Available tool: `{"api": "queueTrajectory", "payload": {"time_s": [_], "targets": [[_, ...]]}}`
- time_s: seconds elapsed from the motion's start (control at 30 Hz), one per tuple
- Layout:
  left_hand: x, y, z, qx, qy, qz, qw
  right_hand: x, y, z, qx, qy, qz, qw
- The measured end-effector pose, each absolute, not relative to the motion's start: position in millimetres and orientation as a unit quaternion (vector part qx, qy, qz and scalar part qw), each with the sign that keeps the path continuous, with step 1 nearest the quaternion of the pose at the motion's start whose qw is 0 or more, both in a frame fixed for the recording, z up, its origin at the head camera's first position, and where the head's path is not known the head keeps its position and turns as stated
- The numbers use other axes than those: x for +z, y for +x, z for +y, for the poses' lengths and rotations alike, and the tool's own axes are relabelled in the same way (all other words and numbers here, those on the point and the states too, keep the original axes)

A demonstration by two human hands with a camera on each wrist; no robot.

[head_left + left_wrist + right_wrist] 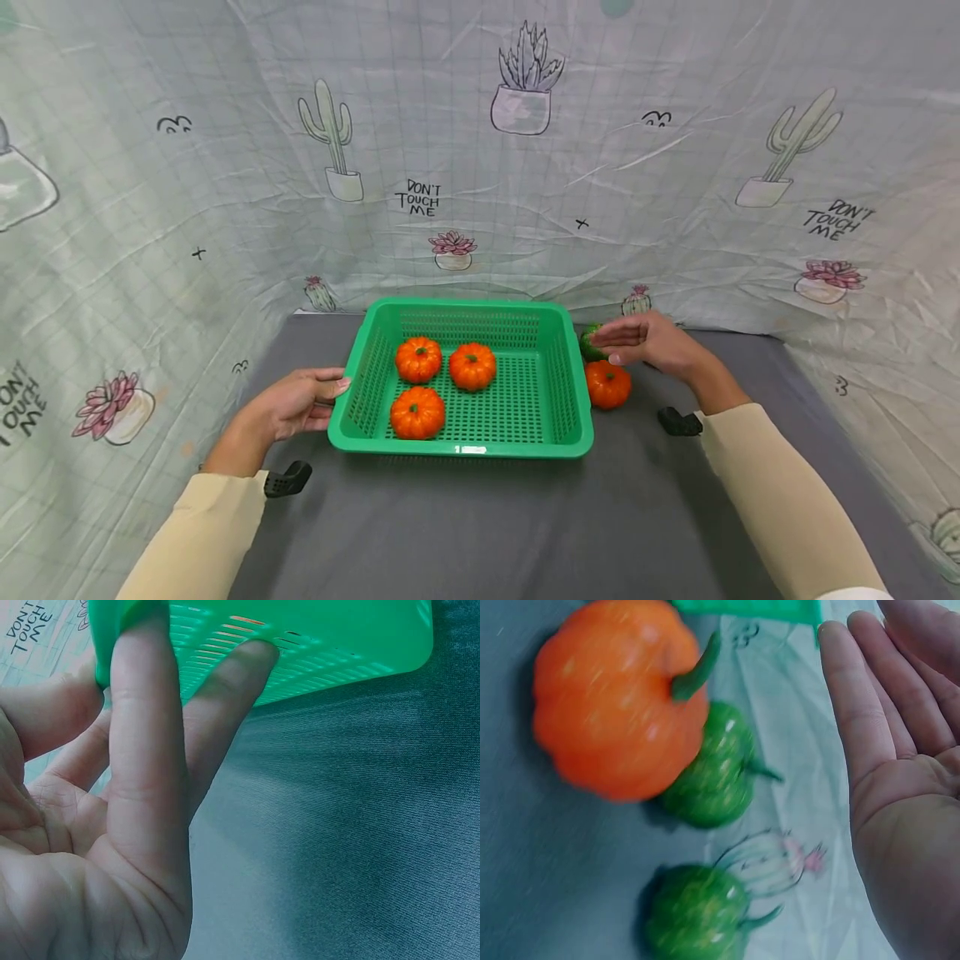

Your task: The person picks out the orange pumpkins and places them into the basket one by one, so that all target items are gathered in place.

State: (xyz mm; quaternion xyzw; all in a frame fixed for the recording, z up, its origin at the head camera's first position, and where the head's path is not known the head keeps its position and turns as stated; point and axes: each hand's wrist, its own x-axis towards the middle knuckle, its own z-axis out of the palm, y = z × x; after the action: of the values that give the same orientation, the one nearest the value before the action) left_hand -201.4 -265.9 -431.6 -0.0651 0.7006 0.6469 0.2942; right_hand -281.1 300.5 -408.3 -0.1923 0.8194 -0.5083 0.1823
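At its left end, the green plastic basket [525, 449] has its rim pinched between the thumb and fingers of my left hand [296, 402]. Another finger of that hand touches the slotted side wall in the left wrist view. Inside sit three small orange pumpkins [417, 414], toward the left half. My right hand [658, 343], fingers extended and holding nothing, hovers just right of the basket. Beneath it lie an orange pumpkin [609, 386] and a partly hidden green pumpkin [589, 343]. The right wrist view shows a second green pumpkin [694, 915], apart from these.
Dark grey cloth [465, 533] covers the table. A pale curtain [480, 167] printed with cacti rises behind and along both sides, close to the basket's far edge. Black wrist devices [288, 480] sit under both sleeves.
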Motion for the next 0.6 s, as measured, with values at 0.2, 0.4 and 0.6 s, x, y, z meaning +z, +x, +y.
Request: {"api": "queueTrajectory", "payload": {"time_s": [0.2,0.4,0.6], "targets": [[-432.4,-202.1,-265.0,0.643,-0.064,0.704,0.294,-423.7,-273.5,322.4,-0.507,-0.168,0.827,0.179],[-434.1,-201.9,-265.7,0.645,-0.068,0.703,0.293,-442.5,-267.4,338.0,-0.51,-0.147,0.828,0.18],[-432.0,-201.9,-265.7,0.643,-0.068,0.703,0.295,-468.3,-258.9,340.1,-0.495,-0.131,0.843,0.166]]}}
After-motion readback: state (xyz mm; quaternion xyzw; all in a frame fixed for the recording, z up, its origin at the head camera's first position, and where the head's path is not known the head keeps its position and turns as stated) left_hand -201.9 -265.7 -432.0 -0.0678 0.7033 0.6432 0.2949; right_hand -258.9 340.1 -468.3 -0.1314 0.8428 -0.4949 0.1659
